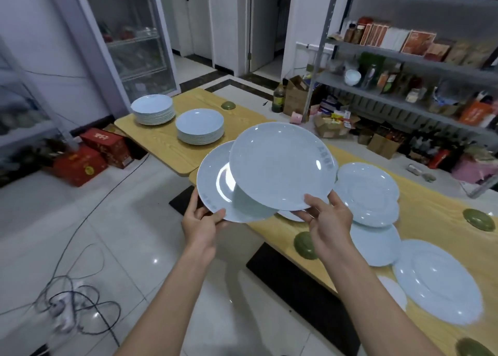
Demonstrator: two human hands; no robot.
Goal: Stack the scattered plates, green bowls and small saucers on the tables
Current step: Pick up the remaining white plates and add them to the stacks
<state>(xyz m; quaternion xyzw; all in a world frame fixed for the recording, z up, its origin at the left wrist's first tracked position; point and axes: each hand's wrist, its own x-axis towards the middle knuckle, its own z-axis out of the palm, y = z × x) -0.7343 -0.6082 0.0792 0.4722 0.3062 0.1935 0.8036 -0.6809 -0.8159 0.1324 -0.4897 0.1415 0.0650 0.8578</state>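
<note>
My left hand grips the near rim of a pale blue plate held in the air. My right hand grips a second pale blue plate, which overlaps the first from above and to the right. Both plates hang over the left edge of the near wooden table. Loose plates lie on that table with upside-down green bowls. Two plate stacks and one green bowl sit on the far table.
A metal shelf rack full of goods runs along the right. Red boxes sit on the floor at left, and cables with a power strip lie on the tiles near my feet. Cardboard boxes stand by the rack.
</note>
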